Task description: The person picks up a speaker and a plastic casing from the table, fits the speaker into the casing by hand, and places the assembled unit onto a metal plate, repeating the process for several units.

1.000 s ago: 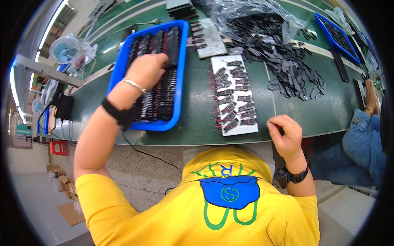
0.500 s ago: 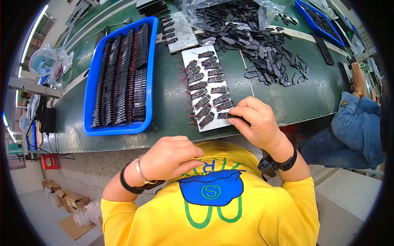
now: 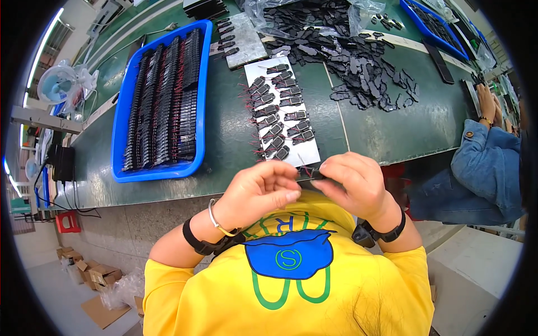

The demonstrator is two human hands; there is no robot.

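My right hand (image 3: 356, 182) pinches a small black part with red wires (image 3: 310, 172) between thumb and fingers, just off the near edge of a white board (image 3: 307, 152). Close to the part's left end is my left hand (image 3: 259, 189), its fingers loosely bent and the thumb apart, with nothing seen in it. On the board lie two slanting columns of similar black parts (image 3: 295, 116), each with a dark rounded rectangle on top. Red wires stick out on the left column's outer side. My fingers partly hide the held part.
A blue tray (image 3: 116, 147) packed with rows of black parts stands to the left. Beyond the board are a grey metal plate (image 3: 246, 43) and a heap of flat black pieces (image 3: 364, 75) beside clear plastic. A co-worker's denim sleeve (image 3: 482, 159) is at the right.
My right hand has drawn the black part from the board's near right corner toward me. My left hand has moved up and right to beside it. The view has shifted slightly.
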